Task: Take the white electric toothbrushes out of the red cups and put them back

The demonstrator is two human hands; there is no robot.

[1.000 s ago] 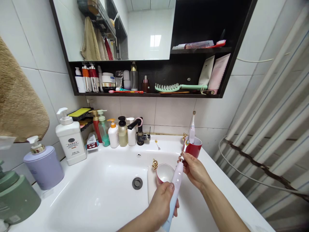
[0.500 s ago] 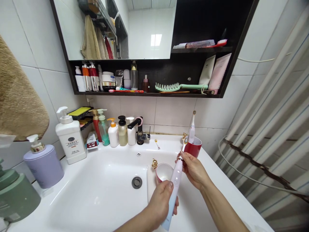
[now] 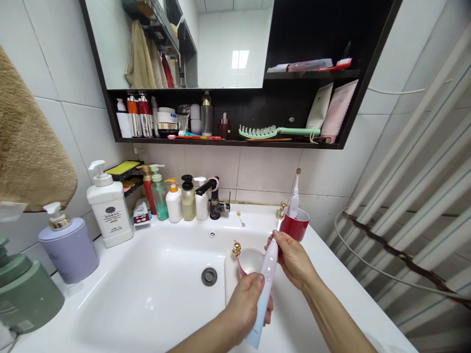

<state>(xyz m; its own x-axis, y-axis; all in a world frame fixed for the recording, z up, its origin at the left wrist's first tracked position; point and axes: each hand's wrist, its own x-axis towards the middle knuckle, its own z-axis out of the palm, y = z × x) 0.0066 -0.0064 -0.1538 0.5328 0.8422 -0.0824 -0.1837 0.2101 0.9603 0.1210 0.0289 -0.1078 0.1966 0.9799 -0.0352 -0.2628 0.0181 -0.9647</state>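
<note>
Across the lower frame: white basin [image 3: 154, 299]. Bottom centre, above it: left hand [image 3: 246, 303], fingers wrapped closed; right of it, right hand [image 3: 296, 259], fingertips pinched together. Pale toothbrush handle [image 3: 270, 262]: in the left hand's grip, slanting up rightward. Brush head [image 3: 281, 220]: neck in the right hand's pinch, joint hidden. From here, attachment or adjustment seems underway; the next move probably calls for straight alignment, handle steady.

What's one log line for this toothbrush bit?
left grip: around toothbrush handle | right grip: pinching brush head | red cup: holds another toothbrush
</note>
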